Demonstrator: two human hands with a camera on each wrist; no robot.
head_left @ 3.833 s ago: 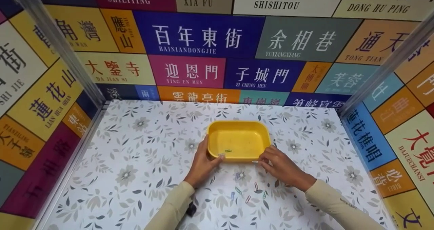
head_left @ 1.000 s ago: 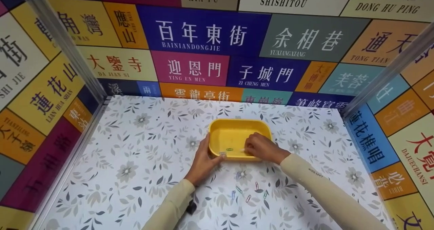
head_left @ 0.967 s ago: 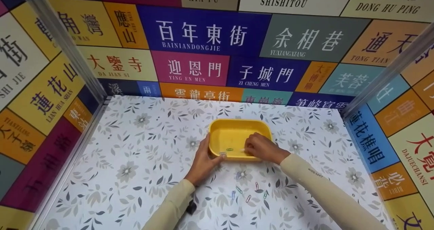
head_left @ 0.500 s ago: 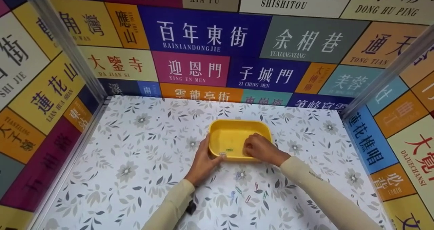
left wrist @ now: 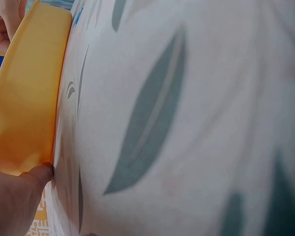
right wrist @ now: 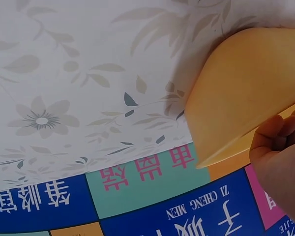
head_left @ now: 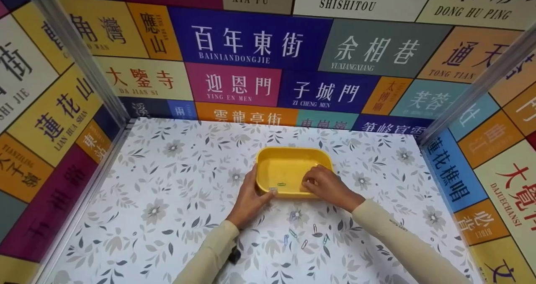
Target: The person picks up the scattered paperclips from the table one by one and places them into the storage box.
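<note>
A yellow plastic tray [head_left: 293,151] stands on the floral table cover. My left hand [head_left: 250,198] grips its left side, thumb over the front rim and fingers along the outer wall. Inside the tray lie a green paper clip [head_left: 281,184] and a pale paper clip [head_left: 273,189] close by the left thumb. My right hand [head_left: 328,185] reaches over the right front rim, its fingers curled and thumb and forefinger together low inside the tray; the pale paper clip seen there a second ago is hidden by the fingertips. The right wrist view shows those curled fingers [right wrist: 273,135] at the rim.
On the cover in front of the tray several paper clips lie scattered, among them a blue paper clip [head_left: 286,239], a green paper clip [head_left: 293,233] and a red paper clip [head_left: 304,244]. Panels with printed signs [head_left: 247,37] enclose the back and sides.
My right hand has moved from the tray's front right corner into the tray with a pale paper clip, which has since gone from sight behind the fingers. The left hand keeps its grip.
</note>
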